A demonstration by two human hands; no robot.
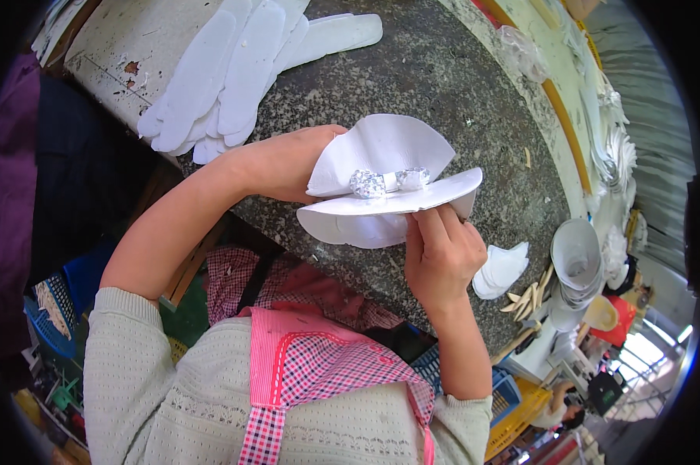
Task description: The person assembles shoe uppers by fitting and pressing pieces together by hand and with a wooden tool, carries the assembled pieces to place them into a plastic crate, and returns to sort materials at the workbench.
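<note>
Between my hands, above the dark speckled tabletop [435,70], is a white shoe upper [385,143] of thin, smooth sheet, bent into curved flaps. A glittery silver bow [388,183] sits in the fold between the upper and lower flaps. My left hand [299,164] holds the upper at its left side; most of those fingers are hidden behind the white material. From below, my right hand [447,260] pinches the lower flap's edge near its right end, fingers closed. The underside of the flap also shows below this edge.
Long white insole-shaped pieces [210,77] lie heaped at the back left. On the right are small white pieces [502,270], wooden sticks [526,301] and stacked whitish cups [577,248]. A clear plastic bag [522,53] is at the far right. Another person [553,417] appears at lower right.
</note>
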